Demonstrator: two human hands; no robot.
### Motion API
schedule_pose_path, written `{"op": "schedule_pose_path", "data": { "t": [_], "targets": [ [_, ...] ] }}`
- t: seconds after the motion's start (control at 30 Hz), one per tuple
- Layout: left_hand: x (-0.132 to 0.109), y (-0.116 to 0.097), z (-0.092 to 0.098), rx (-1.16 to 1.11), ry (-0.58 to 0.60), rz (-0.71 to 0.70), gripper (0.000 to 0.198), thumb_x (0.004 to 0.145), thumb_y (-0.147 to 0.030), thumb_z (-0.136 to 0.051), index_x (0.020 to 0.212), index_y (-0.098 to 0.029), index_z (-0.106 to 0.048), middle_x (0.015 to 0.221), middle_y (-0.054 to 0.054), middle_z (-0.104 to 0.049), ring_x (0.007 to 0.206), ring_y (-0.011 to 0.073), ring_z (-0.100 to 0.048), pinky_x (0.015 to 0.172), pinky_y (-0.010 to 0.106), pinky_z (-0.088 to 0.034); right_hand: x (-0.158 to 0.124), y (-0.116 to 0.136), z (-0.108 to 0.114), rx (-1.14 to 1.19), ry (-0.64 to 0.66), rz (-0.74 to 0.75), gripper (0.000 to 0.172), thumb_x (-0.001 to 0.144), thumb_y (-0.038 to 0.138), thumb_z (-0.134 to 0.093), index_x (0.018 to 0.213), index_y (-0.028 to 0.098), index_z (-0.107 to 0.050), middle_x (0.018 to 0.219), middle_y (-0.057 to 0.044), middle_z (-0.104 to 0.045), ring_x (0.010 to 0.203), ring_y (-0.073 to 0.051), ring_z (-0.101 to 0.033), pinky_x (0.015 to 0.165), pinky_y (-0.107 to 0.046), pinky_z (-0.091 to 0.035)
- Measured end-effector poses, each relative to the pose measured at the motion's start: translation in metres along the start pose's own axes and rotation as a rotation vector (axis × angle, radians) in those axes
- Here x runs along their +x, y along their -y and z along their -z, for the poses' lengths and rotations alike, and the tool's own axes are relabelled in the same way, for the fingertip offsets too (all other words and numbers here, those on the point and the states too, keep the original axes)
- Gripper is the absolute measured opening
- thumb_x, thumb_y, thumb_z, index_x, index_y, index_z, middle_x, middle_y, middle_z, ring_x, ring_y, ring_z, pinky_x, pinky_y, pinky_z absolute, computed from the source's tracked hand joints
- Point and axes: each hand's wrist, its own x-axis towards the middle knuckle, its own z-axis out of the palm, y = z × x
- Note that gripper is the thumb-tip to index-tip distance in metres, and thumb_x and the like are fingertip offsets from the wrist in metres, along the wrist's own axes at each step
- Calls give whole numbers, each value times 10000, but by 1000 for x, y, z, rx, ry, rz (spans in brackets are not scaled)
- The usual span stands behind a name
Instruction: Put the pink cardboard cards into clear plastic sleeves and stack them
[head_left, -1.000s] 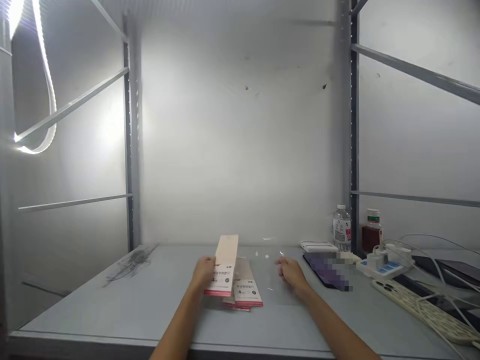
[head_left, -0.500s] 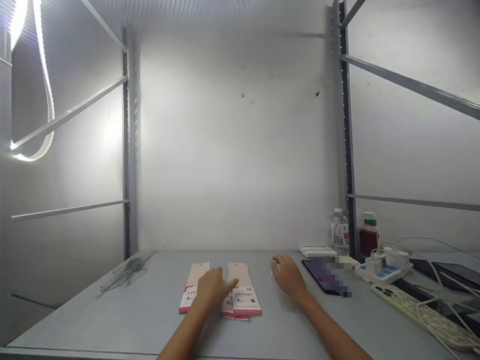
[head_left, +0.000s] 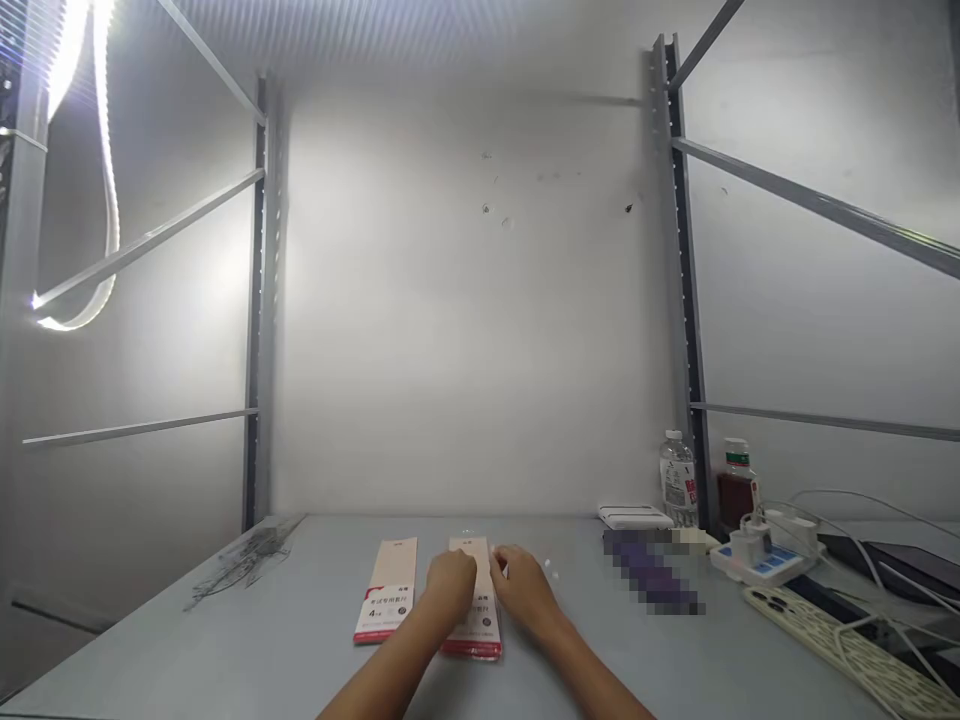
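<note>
Two long cream paper envelopes with white printed labels and red bottom edges lie on the grey table (head_left: 225, 655). The left envelope (head_left: 386, 590) lies apart from my hands. The right envelope (head_left: 472, 595) lies on at least one more red-edged packet, and its middle is partly hidden by my hands. My left hand (head_left: 450, 588) covers its left edge. The fingers of my right hand (head_left: 521, 590) touch its right edge. The frame does not settle whether either hand grips it.
At the back right stand a water bottle (head_left: 679, 480), a dark bottle (head_left: 736, 495) and a flat white box (head_left: 634, 517). A pixelated dark device (head_left: 651, 572), a white socket unit (head_left: 757, 558), a cream power strip (head_left: 840, 650) and loose cables lie right. Metal shelf uprights flank the table.
The envelope raised in my left hand now lies flat at the left. Both hands have closed in on the right envelope from either side. The view has tilted upward.
</note>
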Motion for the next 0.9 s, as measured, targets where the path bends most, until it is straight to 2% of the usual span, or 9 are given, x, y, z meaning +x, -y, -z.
{"op": "schedule_pose_path", "data": {
  "t": [0.1,0.23,0.33,0.43,0.5,0.57,0.63,0.73,0.9],
  "targets": [
    [4,-6,3,122,21,27,243,561,-59,-651,797,-119,-644,874,202,-627,902,333,-587,763,420,-447,-5,-2,-2,-8,23,14,283,823,218,-349,600,183,-519,664,-42,-581,643,-156,-523,601,-249,-319],
    [5,-5,3,82,-37,103,261,618,-86,-605,877,-110,-630,924,192,-623,893,298,-588,728,355,-442,-7,0,-1,32,-7,-27,295,826,253,-353,608,187,-540,668,-46,-594,671,-169,-555,629,-253,-347],
    [0,-1,0,-4,-164,153,230,737,-106,-443,888,-106,-616,909,166,-626,855,240,-589,690,302,-408,-4,2,3,121,-115,-162,291,805,404,-399,758,192,-592,743,-57,-615,721,-194,-588,639,-263,-382],
    [-5,-1,-4,-83,-265,169,278,807,-172,-339,840,-125,-610,873,136,-631,822,208,-578,661,279,-369,1,-2,5,267,-218,-320,407,683,500,-532,923,177,-591,886,-96,-627,819,-236,-601,658,-282,-420],
    [-7,-3,-7,-113,-302,117,285,828,-232,-331,822,-149,-603,868,111,-637,814,195,-574,651,269,-354,3,-6,3,490,-128,-381,398,624,467,-585,873,157,-606,853,-108,-644,800,-254,-609,642,-298,-439],
    [-8,-6,-9,-129,-309,44,287,841,-282,-337,808,-167,-597,856,87,-645,800,185,-578,646,260,-349,6,-10,-1,750,34,-411,298,602,406,-584,741,143,-614,715,-96,-654,682,-243,-614,584,-304,-443],
    [-9,-7,-11,-126,-301,-19,309,857,-307,-319,821,-173,-595,847,79,-650,791,184,-585,646,259,-350,7,-12,-5,903,123,-421,209,582,341,-562,630,141,-599,581,-66,-627,556,-210,-584,523,-293,-424],
    [-9,-8,-14,-91,-265,-76,349,881,-291,-265,877,-165,-590,856,96,-654,787,196,-595,644,270,-354,7,-12,-7,894,88,-398,126,554,264,-527,522,147,-561,481,-19,-564,472,-156,-514,471,-257,-372],
    [-12,-8,-15,-144,-248,-122,331,884,-261,-270,891,-189,-593,836,82,-655,741,163,-595,616,243,-340,5,-10,4,802,91,-347,157,564,235,-481,419,178,-498,406,14,-491,431,-122,-428,431,-239,-298]
  ]
}}
